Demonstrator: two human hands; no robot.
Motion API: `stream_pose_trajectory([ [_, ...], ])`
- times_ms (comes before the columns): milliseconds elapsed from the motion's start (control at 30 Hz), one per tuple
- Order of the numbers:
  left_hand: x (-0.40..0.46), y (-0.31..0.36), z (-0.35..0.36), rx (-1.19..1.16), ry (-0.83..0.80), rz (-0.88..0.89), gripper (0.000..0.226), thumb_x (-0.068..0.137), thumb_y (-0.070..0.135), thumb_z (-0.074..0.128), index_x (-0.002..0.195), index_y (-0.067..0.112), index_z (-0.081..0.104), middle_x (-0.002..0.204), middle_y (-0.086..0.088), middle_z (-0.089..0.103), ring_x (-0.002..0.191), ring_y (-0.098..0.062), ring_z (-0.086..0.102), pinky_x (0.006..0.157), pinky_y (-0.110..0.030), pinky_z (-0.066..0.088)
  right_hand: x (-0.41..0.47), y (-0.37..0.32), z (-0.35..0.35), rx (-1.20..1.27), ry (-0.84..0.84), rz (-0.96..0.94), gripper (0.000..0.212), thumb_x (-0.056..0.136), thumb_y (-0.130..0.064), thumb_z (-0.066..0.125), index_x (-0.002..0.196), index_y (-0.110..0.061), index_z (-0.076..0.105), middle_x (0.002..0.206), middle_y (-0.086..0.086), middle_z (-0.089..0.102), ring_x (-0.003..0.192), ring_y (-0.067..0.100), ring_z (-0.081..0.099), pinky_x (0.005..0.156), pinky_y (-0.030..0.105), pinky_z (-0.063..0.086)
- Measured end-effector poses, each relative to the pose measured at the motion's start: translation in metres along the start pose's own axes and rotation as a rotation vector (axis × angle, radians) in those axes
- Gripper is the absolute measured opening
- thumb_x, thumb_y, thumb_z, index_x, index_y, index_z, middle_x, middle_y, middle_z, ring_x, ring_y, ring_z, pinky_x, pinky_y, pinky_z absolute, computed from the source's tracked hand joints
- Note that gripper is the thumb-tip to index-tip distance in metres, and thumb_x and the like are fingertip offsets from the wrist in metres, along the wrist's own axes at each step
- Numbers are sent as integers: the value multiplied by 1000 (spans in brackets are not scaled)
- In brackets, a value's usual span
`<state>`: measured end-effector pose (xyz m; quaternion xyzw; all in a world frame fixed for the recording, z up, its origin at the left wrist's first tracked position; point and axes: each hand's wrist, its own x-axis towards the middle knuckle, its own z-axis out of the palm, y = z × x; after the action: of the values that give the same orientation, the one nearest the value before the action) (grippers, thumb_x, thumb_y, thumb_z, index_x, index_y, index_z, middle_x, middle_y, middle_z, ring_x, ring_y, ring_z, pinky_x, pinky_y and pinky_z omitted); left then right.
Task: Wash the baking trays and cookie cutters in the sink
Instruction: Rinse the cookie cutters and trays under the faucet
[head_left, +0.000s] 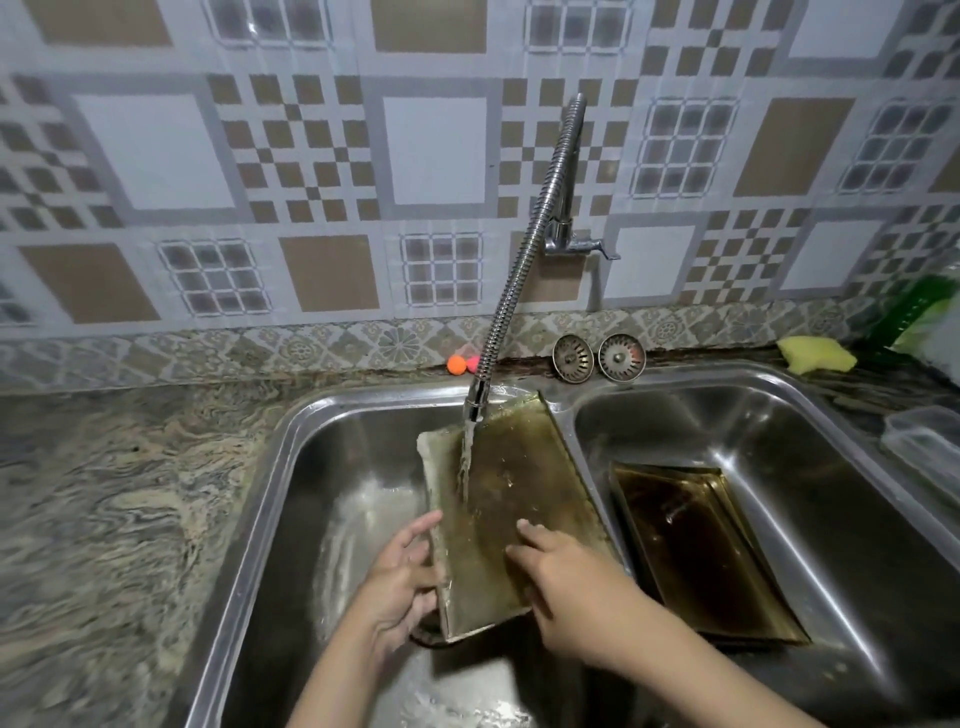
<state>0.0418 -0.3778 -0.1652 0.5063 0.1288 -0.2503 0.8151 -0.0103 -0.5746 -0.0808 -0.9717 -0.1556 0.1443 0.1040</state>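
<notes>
A greasy golden-brown baking tray (506, 499) stands tilted in the left sink basin (311, 467), its far end leaning on the divider. Water from the flexible metal tap (519, 280) runs down its inner face. My left hand (402, 577) grips the tray's left rim near the lower end, suds along that edge. My right hand (561, 577) lies on the tray's inner face with fingers stretched out flat. A second dark baking tray (696, 551) lies in the right basin (779, 441). No cookie cutters are visible.
Two metal sink strainers (597, 358) lean against the backsplash behind the divider. A yellow sponge (815, 354) and a green bottle (914, 312) sit at the back right, a clear plastic container (924, 447) at the right edge. Small orange and pink balls (460, 365) lie behind the tap. Marbled counter (114, 493) spreads left.
</notes>
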Motion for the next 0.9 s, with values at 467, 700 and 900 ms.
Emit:
stream_pose_trajectory([
  [467,-10,33,32,318,187,546,58,78,-22,53,110,26,58,120,-2,60,109,-11,57,73,-20,51,100,-8,6,125,240,-264,60,100,-40,32,153,-30,4,161,-3,-6,145,15,-16,114,51,-10],
  [700,-22,42,25,277,190,499,52,82,-19,51,111,24,57,114,7,56,80,5,58,48,-19,46,141,12,3,295,375,77,55,100,-31,32,151,-15,19,161,9,6,148,27,-2,118,53,0],
  [900,-19,41,16,10,202,383,53,83,-21,49,107,25,61,114,-6,62,102,-19,60,63,-25,55,111,0,7,41,125,-438,55,101,-43,30,151,-34,10,160,-9,-5,148,15,-6,113,45,-6],
])
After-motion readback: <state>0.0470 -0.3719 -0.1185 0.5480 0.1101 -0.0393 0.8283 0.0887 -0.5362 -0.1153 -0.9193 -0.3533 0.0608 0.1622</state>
